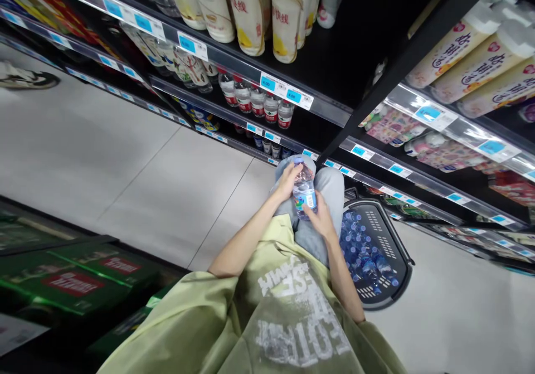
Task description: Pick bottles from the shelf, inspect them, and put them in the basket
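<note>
Between my two hands, above my knees, is a small clear water bottle (304,191) with a blue cap and a blue label with a white barcode patch. My left hand (288,180) grips it near the cap, fingers closed around its upper part. Lower down, my right hand (321,217) is wrapped around the bottle's base by the label. On the floor to my right stands a dark shopping basket (399,251) holding several blue-capped water bottles (361,246).
Shelves with price tags run ahead; the lower one (234,119) bears several red-labelled bottles (257,100). Taller yellow-capped bottles (246,11) stand above. More shelving (460,117) is at the right. Green cartons (75,279) are stacked at the left. Another person's shoe (27,77) shows far left.
</note>
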`<state>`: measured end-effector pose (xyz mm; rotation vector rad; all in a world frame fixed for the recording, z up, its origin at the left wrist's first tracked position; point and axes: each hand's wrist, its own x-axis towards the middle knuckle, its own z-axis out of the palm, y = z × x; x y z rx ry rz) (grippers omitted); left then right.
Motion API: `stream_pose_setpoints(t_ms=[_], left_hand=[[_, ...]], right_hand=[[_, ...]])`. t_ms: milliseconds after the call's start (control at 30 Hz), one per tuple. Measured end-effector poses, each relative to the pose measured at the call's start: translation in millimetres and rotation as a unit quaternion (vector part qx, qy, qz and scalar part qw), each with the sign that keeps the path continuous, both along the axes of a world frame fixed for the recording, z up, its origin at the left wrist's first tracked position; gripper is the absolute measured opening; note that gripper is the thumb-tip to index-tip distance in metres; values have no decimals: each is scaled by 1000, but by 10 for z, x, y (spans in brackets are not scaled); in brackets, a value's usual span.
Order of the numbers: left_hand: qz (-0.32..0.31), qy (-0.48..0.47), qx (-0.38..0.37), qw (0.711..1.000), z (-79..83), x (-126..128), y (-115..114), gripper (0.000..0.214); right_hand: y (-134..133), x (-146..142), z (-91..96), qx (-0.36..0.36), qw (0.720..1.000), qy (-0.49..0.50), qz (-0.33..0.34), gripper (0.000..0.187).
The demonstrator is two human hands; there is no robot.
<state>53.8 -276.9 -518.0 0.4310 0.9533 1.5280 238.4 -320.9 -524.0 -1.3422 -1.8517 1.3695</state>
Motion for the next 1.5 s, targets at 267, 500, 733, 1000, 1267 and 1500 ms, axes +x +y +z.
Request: stream_pose_setpoints(t_ms=[267, 500, 733, 1000, 1267, 1500], left_hand=[[-38, 35, 10, 999, -41, -66, -21, 42], [-37, 29, 15, 999, -20, -69, -31, 42], [-34, -2, 41, 999, 39, -52, -43, 50], [-52, -77, -16, 996, 3, -47, -2, 61], [-48, -83, -19, 995, -41, -37, 6, 61], [-17, -49, -11, 999, 25, -22, 6, 55]], right_hand=[[-85, -113, 23, 86, 993, -78, 8, 105], [-90, -104, 75, 61, 995, -82, 6, 102], [-89, -93, 115, 58, 995, -77, 4, 103], [-90, -91, 130, 58, 995, -80, 2, 102], [-109, -114, 122, 56, 995, -86, -4, 104], [-95, -67, 244, -6, 999, -15, -47, 102]])
